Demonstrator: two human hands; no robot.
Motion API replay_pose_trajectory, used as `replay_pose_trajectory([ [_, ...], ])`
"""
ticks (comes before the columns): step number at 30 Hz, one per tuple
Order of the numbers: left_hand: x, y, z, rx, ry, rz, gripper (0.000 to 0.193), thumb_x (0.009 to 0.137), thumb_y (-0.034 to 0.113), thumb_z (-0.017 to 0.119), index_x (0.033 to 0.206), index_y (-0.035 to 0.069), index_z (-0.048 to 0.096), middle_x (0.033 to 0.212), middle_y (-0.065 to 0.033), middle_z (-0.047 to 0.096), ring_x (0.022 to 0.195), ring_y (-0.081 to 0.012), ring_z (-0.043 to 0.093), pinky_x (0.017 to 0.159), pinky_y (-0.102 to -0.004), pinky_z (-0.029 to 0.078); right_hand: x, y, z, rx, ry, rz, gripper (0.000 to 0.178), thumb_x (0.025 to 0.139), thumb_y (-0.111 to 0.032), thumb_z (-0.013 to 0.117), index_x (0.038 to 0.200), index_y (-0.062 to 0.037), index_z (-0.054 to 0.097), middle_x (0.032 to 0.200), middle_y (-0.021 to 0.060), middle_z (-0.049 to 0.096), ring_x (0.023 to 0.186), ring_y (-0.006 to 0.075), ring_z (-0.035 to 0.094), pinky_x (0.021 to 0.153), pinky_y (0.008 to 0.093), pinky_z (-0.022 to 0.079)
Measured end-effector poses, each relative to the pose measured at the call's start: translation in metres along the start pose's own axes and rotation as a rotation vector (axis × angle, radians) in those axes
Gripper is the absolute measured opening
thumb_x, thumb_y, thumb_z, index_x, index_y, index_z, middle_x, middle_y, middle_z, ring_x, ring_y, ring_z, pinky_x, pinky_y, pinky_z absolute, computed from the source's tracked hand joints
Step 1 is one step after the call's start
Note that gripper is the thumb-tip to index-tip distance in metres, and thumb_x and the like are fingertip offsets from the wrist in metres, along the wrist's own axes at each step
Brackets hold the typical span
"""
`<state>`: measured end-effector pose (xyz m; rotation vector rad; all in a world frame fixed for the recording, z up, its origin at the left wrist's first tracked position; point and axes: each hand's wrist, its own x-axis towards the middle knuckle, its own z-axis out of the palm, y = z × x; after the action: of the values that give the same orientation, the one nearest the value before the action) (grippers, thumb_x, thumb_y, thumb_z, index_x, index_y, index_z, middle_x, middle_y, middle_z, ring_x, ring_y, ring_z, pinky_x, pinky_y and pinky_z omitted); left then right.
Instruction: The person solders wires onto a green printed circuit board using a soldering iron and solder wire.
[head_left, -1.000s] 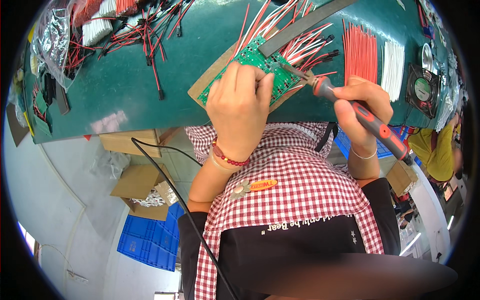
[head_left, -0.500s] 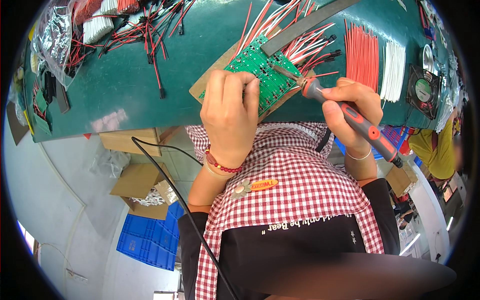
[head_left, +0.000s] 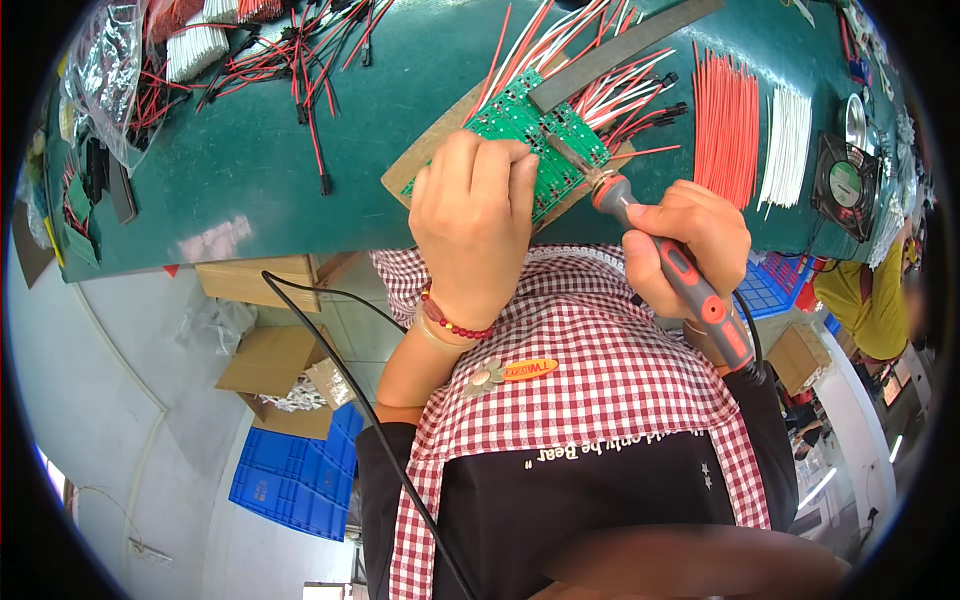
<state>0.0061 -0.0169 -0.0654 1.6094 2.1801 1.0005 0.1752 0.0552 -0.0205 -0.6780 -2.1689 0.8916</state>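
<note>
My right hand (head_left: 705, 240) is wrapped round the grey and red handle of a soldering iron (head_left: 688, 280). The iron's tip points up and left, onto or just above a green circuit board (head_left: 560, 180) with rows of small parts. Over the board's left side, my left hand (head_left: 470, 205) has its fingers pinched together; what they hold, if anything, is hidden. Beneath the circuit board lies a brown backing board (head_left: 430, 150). A flat grey metal bar (head_left: 625, 55) rests across the circuit board's upper edge, with red and white wires (head_left: 610, 95) running out behind it.
Right of the board lie bundles of red wires (head_left: 725, 130) and white wires (head_left: 786, 150), then a black fan (head_left: 846, 187). Wires with black connectors (head_left: 300, 75) and a clear plastic bag (head_left: 105, 85) sit at the far left. A black cable (head_left: 340, 365) hangs beside my left arm.
My left hand has shifted slightly right over the board. My right hand and the soldering iron have moved a little left and down, the handle now steeper. The circuit board has shifted slightly right.
</note>
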Motion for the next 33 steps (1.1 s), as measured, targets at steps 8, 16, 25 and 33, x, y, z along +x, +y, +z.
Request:
replay_pose_trajectory([
  [8, 0.001, 0.004, -0.007, -0.046, 0.004, -0.082, 0.021, 0.072, 0.013, 0.076, 0.077, 0.009, 0.056, 0.072, -0.0037, 0.052, 0.065, -0.0222, 0.055, 0.057, -0.0349, 0.042, 0.0, -0.005, -0.015, -0.017, -0.008, 0.054, 0.023, 0.06, 0.001, 0.069, 0.083, 0.0011, 0.063, 0.053, 0.0056, 0.05, 0.043, 0.0196, 0.05, 0.043, 0.0301, 0.038],
  [16, 0.001, 0.002, -0.001, -0.053, 0.018, -0.04, 0.022, 0.071, 0.013, 0.077, 0.076, 0.009, 0.055, 0.072, -0.0039, 0.053, 0.065, -0.0227, 0.056, 0.057, -0.0351, 0.042, 0.004, 0.006, -0.021, 0.118, -0.032, 0.135, 0.021, 0.062, 0.002, 0.066, 0.082, 0.002, 0.064, 0.054, 0.0076, 0.053, 0.044, 0.0195, 0.051, 0.043, 0.03, 0.039],
  [25, 0.001, 0.002, 0.002, -0.031, 0.007, -0.038, 0.021, 0.072, 0.013, 0.076, 0.075, 0.008, 0.056, 0.072, -0.0039, 0.053, 0.066, -0.0228, 0.056, 0.057, -0.0351, 0.043, 0.005, 0.01, -0.02, 0.129, -0.058, 0.147, 0.02, 0.061, 0.002, 0.066, 0.08, 0.0016, 0.064, 0.056, 0.0078, 0.054, 0.046, 0.0197, 0.054, 0.045, 0.0295, 0.041],
  [33, 0.003, 0.003, 0.005, -0.018, -0.02, -0.011, 0.02, 0.071, 0.013, 0.076, 0.074, 0.009, 0.056, 0.072, -0.0034, 0.054, 0.067, -0.0226, 0.057, 0.057, -0.0352, 0.044, 0.007, 0.014, -0.022, 0.133, -0.07, 0.09, 0.014, 0.067, -0.003, 0.063, 0.078, 0.004, 0.06, 0.053, 0.0047, 0.044, 0.044, 0.0144, 0.037, 0.044, 0.0291, 0.025],
])
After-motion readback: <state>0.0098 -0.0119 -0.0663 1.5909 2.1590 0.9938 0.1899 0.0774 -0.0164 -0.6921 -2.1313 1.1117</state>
